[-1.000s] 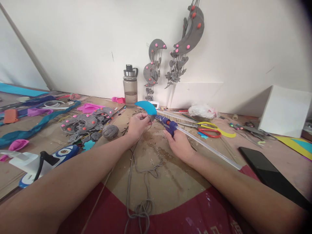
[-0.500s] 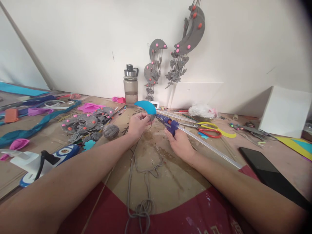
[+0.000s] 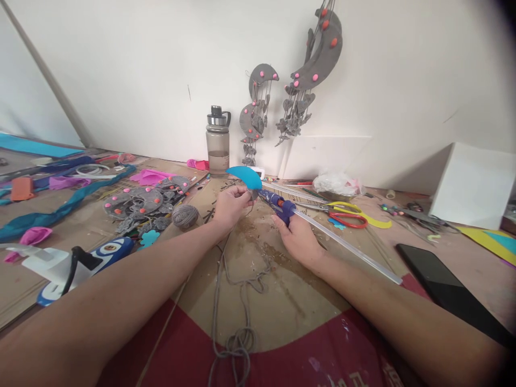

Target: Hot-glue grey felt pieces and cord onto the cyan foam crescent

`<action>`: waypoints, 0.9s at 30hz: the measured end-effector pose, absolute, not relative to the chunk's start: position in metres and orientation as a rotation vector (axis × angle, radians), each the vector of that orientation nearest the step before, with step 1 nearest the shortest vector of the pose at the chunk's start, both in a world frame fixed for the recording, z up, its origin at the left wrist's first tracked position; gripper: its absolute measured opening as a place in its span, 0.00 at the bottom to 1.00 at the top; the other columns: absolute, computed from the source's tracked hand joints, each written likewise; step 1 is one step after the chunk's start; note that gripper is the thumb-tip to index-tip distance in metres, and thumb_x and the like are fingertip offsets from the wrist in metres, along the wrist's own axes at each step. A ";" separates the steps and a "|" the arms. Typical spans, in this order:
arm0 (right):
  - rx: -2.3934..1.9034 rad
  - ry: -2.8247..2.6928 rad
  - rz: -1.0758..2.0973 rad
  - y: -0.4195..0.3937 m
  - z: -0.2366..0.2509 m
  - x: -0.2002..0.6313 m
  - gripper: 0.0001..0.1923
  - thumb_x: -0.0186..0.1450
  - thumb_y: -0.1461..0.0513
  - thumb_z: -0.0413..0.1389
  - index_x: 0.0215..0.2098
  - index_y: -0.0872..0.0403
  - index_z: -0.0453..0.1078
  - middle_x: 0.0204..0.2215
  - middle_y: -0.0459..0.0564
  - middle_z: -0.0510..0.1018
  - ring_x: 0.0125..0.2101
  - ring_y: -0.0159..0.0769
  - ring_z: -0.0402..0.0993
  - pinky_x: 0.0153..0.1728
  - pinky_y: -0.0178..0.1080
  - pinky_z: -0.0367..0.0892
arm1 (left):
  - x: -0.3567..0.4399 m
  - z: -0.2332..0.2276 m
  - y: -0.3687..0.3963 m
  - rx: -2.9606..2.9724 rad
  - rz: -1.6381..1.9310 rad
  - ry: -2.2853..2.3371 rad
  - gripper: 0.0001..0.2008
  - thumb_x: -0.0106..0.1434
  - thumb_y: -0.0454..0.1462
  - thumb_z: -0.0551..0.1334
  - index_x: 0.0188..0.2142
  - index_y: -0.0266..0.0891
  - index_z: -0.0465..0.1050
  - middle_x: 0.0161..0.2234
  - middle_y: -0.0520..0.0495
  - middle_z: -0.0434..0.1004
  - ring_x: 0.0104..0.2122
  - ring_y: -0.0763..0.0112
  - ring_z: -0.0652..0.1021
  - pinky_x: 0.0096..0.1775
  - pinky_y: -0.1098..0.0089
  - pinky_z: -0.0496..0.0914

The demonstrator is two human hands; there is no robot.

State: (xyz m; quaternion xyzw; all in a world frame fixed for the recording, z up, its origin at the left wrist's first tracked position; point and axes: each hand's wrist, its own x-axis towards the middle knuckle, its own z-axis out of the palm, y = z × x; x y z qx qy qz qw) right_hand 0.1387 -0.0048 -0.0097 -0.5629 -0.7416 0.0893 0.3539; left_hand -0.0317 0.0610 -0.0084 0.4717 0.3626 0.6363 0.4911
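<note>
Between the thumb and fingers of my left hand (image 3: 233,207) is a blue crescent cutout (image 3: 245,176), its lower tip partly covered in grey yarn. My right hand (image 3: 301,241) is closed around a blue hot glue gun (image 3: 280,205). The gun's nozzle is at the crescent's lower end; whether it touches cannot be made out. A long clear glue stick (image 3: 346,244) sticks out of the gun's back. Grey yarn (image 3: 242,285) trails below my left hand in loose loops, and a ball of grey yarn (image 3: 185,216) lies left of it.
Red-handled scissors (image 3: 349,217) lie right of the glue gun. A phone (image 3: 439,277) is at the right, a power strip (image 3: 99,263) at the left. Grey yarn-covered moons (image 3: 141,200) lie at left. A water bottle (image 3: 217,145) stands by the wall, where finished moon hangings (image 3: 318,59) hang.
The view has shifted slightly. Both hands keep their grips, and the glue gun's nozzle stays at the lower end of the crescent.
</note>
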 end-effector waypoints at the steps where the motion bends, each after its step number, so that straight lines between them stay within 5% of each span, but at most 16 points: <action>1: -1.453 -1.917 0.229 -0.005 -0.010 0.139 0.22 0.68 0.53 0.46 0.52 0.58 0.66 0.44 0.59 0.78 0.44 0.47 0.74 0.46 0.45 0.66 | -0.032 -0.008 0.061 1.146 1.546 0.882 0.07 0.50 0.37 0.67 0.26 0.34 0.74 0.26 0.50 0.76 0.28 0.74 0.77 0.42 0.65 0.76; 6: -1.468 -1.906 0.223 -0.005 -0.009 0.139 0.19 0.68 0.53 0.45 0.46 0.57 0.69 0.41 0.59 0.78 0.41 0.46 0.74 0.45 0.46 0.67 | -0.033 -0.008 0.061 1.157 1.561 0.857 0.09 0.50 0.38 0.68 0.28 0.34 0.75 0.28 0.49 0.77 0.30 0.73 0.78 0.43 0.63 0.75; 17: -1.398 -1.851 0.248 -0.001 -0.012 0.141 0.22 0.67 0.54 0.47 0.53 0.58 0.66 0.45 0.59 0.77 0.50 0.47 0.71 0.51 0.47 0.64 | -0.033 -0.005 0.058 1.138 1.597 0.826 0.10 0.50 0.39 0.67 0.27 0.34 0.73 0.28 0.50 0.75 0.31 0.73 0.78 0.45 0.62 0.74; 27: -1.358 -1.786 0.305 0.001 -0.010 0.143 0.19 0.66 0.53 0.48 0.47 0.56 0.69 0.40 0.57 0.79 0.39 0.44 0.74 0.45 0.47 0.68 | -0.034 -0.004 0.060 1.023 1.607 0.776 0.10 0.48 0.39 0.68 0.25 0.35 0.70 0.28 0.50 0.75 0.31 0.72 0.78 0.44 0.63 0.75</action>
